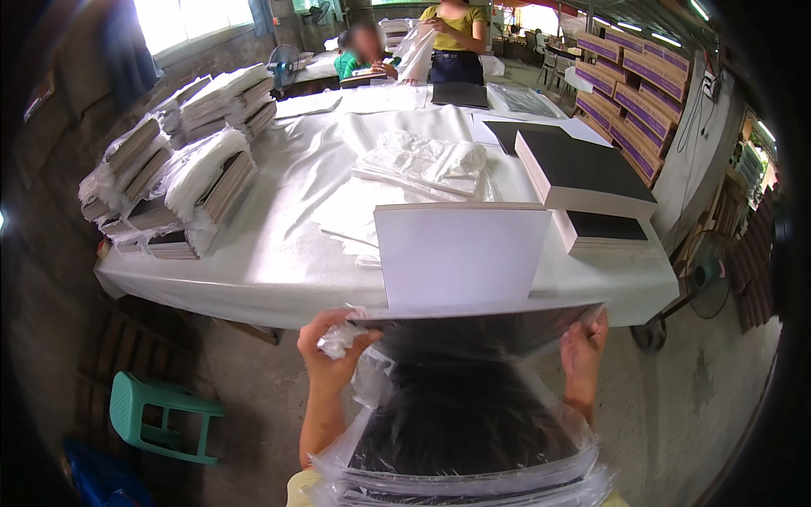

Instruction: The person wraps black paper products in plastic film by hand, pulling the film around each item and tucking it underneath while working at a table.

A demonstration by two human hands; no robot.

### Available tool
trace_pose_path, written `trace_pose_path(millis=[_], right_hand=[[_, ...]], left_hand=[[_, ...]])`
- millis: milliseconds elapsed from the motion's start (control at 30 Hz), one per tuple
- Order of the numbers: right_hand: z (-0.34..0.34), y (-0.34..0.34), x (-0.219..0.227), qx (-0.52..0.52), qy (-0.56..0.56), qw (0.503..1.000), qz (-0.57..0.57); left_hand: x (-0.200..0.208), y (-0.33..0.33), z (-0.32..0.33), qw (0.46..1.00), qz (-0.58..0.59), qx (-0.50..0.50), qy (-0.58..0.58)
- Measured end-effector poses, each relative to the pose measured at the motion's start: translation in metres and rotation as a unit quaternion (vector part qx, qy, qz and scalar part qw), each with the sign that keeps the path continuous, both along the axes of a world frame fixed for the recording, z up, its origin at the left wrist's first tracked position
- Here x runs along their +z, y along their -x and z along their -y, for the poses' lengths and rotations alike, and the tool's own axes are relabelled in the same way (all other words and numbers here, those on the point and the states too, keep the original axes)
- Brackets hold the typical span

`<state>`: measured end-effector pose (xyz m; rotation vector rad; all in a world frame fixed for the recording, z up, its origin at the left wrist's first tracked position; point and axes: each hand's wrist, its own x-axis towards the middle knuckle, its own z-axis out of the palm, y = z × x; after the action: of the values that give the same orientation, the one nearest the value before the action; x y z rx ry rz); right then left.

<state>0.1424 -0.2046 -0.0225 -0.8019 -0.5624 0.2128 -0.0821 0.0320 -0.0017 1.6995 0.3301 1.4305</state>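
Note:
A black board (481,331) in clear plastic is held up in front of me, its upper edge near the table's front edge. My left hand (328,348) is closed at its left corner, with crumpled clear plastic (340,338) bunched in the fingers. At the opposite corner my right hand (582,348) pinches the board and its plastic. Below, close to my body, lies a stack of black boards (452,422) wrapped in clear plastic. Just beyond my hands, several white-faced boards (460,258) stand upright on the table.
On the white-covered table (312,270) are plastic bags (422,160), wrapped board stacks (207,173) at left and black board stacks (587,165) at right. A green stool (160,414) stands at lower left. Two people (456,38) work at the far end. Cartons (634,93) are piled at right.

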Motion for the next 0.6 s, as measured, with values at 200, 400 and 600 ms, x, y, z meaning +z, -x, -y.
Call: trace_pose_path(millis=[200, 400, 600], right_hand=[[0.043, -0.013, -0.037, 0.130, 0.136, 0.980, 0.065], [0.032, -0.024, -0.077, 0.090, 0.566, 0.771, 0.276], [0.020, -0.029, -0.148, 0.065, 0.542, 0.722, 0.425]], left_hand=[[-0.009, 0.015, -0.003, 0.991, -0.029, -0.134, 0.000], [-0.025, 0.013, -0.006, 0.968, -0.229, -0.088, -0.044], [-0.124, 0.012, -0.031, 0.880, -0.440, -0.068, -0.167]])
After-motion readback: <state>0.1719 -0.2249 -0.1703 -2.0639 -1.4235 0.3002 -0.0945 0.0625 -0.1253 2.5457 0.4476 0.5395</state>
